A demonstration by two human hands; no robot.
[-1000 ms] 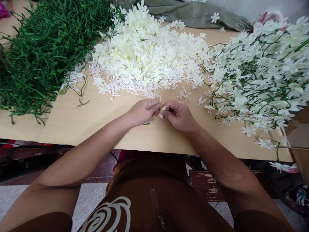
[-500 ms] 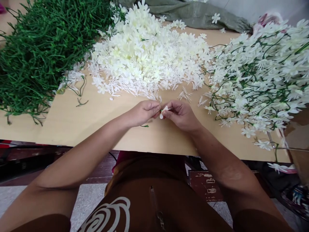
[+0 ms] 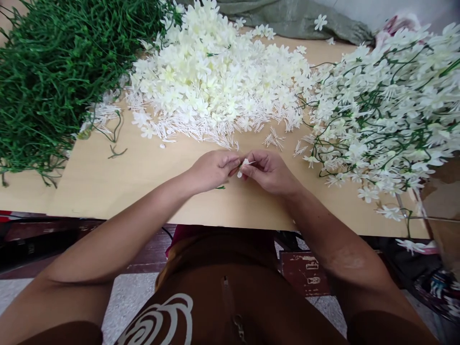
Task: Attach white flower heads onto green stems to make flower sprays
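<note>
Both hands meet fingertip to fingertip above the near edge of the table [image 3: 108, 182]. Left hand [image 3: 212, 168] is closed, pinching a thin green stem [image 3: 220, 187] that trails toward the table edge. Right hand [image 3: 268, 170] is closed on a small white flower [image 3: 243, 164], directly right of the left fingertips, its thin stalk pointing right. Beyond the hands lies the flower pile [image 3: 215, 81].

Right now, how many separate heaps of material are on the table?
3: green stems far left, loose white blossoms centre, assembled flower sprays right. More may lie out of frame.
</note>
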